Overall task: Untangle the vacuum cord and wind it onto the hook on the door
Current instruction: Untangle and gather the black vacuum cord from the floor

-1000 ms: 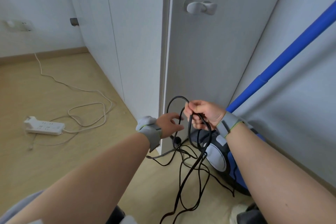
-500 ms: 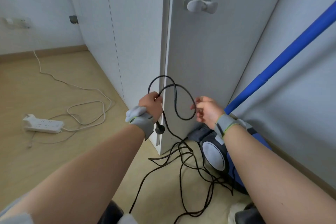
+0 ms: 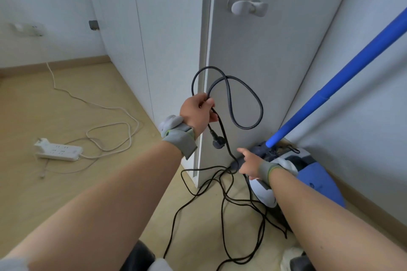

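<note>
**Left hand holds the plug end of the cord at the door's edge**

On my feed the left hand (image 3: 198, 110) is raised in front of the edge of the pale grey door (image 3: 271, 77). Its fingers (image 3: 208, 103) are curled tight round the black vacuum cord (image 3: 261, 109). Two loose loops of the cord stand up above the fist and cross over each other against the door. The black plug (image 3: 218, 142) hangs on a short length just below that hand.

From the fist the cord drops to the light wooden floor (image 3: 92, 185). There it lies in a loose tangle of crossing strands between my two forearms, near the foot of the door.

The right hand (image 3: 250, 165) is low, just in front of the blue and white canister vacuum (image 3: 317, 185). Its back faces me and one finger points up and to the left. It sits right where the cord meets the floor, but I cannot tell whether its fingers are gripping the cord or only near it.

The white plastic hook (image 3: 247, 7) is fixed high on the door, well above both hands. A blue tube (image 3: 334, 83) slants from the vacuum up to the right.

Well off to the left, a white power strip (image 3: 58, 152) lies on the floor with its white cable (image 3: 110, 126) looping beside it. Each wrist wears a grey wristband (image 3: 179, 139).
</note>
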Motion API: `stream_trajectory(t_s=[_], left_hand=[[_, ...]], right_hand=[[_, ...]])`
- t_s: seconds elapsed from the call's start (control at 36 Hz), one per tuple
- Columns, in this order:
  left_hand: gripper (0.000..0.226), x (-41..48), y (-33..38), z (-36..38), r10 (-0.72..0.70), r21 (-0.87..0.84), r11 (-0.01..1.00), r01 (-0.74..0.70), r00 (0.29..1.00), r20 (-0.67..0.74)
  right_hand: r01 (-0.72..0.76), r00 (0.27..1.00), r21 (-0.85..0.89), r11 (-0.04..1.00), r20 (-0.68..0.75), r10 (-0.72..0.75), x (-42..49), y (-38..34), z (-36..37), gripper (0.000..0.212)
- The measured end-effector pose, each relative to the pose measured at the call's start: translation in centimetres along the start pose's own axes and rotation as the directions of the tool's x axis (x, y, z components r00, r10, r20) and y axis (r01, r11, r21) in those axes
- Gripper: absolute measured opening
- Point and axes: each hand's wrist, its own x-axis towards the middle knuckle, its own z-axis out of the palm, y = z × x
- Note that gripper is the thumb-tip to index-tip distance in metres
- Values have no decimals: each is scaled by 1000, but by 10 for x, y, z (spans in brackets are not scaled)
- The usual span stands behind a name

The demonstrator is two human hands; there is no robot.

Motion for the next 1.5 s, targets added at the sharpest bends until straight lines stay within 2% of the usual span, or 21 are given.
stream_trajectory(t_s=[0.08,0.19,0.28,0.36,0.44,0.56,0.64,0.69,0.78,0.86,0.92,1.08,1.22,1.31,1.42,1.5], left_hand=[[31,-2,4,1,3,-46,999,-2,1000,29],[32,-3,8,1,-30,-133,991,36,998,46],[33,-1,10,-2,-57,-124,990,61,998,38],[37,5,8,-7,-86,29,996,86,996,14],[42,7,1,-13,-79,311,947,78,997,-11],[32,4,-7,-20,-193,576,808,126,980,56],[25,2,-13,-23,-264,674,725,144,961,79],[24,2,-17,-23,-302,685,710,161,949,89],[14,2,-20,-24,-395,681,703,205,909,134],[14,0,-25,-23,-425,728,665,166,886,186],[15,-3,-28,-21,-434,753,645,134,874,216],[7,-8,-29,-12,-494,669,717,195,820,290],[34,-9,-33,-14,-531,556,773,305,791,305],[43,-10,-31,-12,-543,513,783,351,787,292],[49,-10,-33,-9,-514,607,753,255,803,300],[50,-12,-36,-7,-503,686,707,172,803,318]], right_hand=[[43,998,-57,997,39,-41,0,-2,3,58],[97,995,-150,984,2,-98,-4,-8,4,22],[97,993,-113,989,-60,-104,-2,-8,2,25],[89,982,-47,995,-164,-96,0,-11,-3,23],[73,951,-114,991,-291,-104,-4,-21,-15,30],[179,866,90,980,-487,-114,-8,-37,-36,10],[307,823,270,913,-556,-113,-13,-46,-50,18],[337,831,282,898,-537,-144,-17,-50,-57,7],[350,887,327,878,-417,-198,-24,-56,-60,25],[349,931,405,845,-255,-262,-30,-61,-59,24],[322,945,396,860,-183,-270,-33,-62,-57,22],[331,936,112,937,-165,-310,-31,-61,-55,27],[349,926,-88,933,-120,-357,-36,-64,-55,9],[348,928,-200,916,-65,-367,-38,-67,-52,5],[301,946,-210,930,-53,-319,-42,-71,-50,8],[286,939,-314,905,-99,-331,-38,-72,-47,7]])
